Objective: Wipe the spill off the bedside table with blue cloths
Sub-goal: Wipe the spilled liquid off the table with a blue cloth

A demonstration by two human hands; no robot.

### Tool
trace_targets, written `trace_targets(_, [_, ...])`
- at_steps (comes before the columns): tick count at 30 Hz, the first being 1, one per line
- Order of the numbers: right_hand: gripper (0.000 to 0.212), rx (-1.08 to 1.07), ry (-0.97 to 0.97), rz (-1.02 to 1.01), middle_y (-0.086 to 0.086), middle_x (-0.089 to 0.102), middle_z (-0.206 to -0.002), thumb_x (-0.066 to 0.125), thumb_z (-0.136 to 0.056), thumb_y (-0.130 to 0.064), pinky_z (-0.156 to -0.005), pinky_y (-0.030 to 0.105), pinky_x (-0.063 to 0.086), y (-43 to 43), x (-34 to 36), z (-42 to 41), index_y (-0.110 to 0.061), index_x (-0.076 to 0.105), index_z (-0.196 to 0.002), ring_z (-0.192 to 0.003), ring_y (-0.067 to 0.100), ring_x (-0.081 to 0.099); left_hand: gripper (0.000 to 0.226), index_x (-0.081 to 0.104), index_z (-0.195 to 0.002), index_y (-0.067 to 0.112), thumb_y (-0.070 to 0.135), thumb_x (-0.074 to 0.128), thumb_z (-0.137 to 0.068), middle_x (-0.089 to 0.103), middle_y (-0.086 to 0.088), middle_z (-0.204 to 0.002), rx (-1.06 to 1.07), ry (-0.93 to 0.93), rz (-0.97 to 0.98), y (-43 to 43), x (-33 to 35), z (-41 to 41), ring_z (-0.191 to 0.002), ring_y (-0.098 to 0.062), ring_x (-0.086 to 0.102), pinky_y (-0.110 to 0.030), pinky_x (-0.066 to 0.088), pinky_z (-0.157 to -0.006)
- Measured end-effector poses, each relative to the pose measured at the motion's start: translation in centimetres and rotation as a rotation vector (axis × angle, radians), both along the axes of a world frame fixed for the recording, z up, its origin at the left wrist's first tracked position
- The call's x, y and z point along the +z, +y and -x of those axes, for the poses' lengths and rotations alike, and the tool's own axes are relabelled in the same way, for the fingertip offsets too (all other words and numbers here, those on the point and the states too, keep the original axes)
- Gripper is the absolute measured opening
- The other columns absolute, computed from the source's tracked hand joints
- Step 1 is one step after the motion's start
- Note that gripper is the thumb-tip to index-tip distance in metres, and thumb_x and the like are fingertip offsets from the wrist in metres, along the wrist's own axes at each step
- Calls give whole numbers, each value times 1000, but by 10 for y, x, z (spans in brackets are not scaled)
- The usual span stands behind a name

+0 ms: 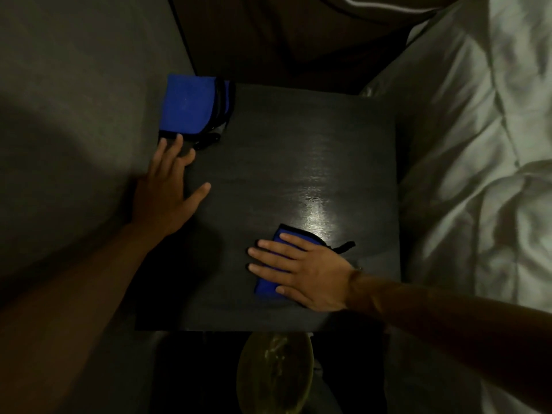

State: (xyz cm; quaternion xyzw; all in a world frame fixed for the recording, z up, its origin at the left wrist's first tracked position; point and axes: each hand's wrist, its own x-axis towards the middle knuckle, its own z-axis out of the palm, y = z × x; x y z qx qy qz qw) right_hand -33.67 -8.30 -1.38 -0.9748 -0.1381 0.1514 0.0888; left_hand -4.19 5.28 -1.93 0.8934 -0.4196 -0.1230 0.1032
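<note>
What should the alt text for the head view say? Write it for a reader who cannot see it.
A right hand presses a folded blue cloth flat on a dark bedside table. The left hand rests open at the table's left edge, near a stack of blue cloths on its far left corner. White bedding lies right.

No text, label, brand, number or sign can be read anywhere in the dim view.
</note>
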Motion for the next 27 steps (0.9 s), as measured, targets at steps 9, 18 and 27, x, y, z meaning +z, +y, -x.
trace_targets(9, [61, 2, 14, 56, 1, 2, -171, 29, -109, -41, -126, 43, -6, -41, 3, 37, -23, 8, -163, -157, 20, -6, 69, 33, -148, 18, 43, 60, -90, 10, -1, -164, 3, 5, 3, -1, 4, 3, -150, -24, 3, -47, 17, -115])
trace_targets(18, [60, -93, 68, 103, 1, 0, -171, 21, -108, -42, -126, 46, -1, -76, 5, 69, -23, 6, -164, -157, 21, -6, 69, 32, -148, 15, 38, 61, -90, 12, -4, -163, -2, 34, 14, -2, 8, 2, -150, -26, 4, -50, 14, -116])
trace_targets(27, [61, -585, 64, 140, 5, 7, -171, 17, -107, -40, -126, 49, 11, -47, 5, 93, -17, 13, -163, -158, 22, 0, 69, 35, -146, 8, 31, 65, -89, 17, -10, -162, -37, 34, 63, 0, 1, -1, -150, -30, 6, -52, 15, -118])
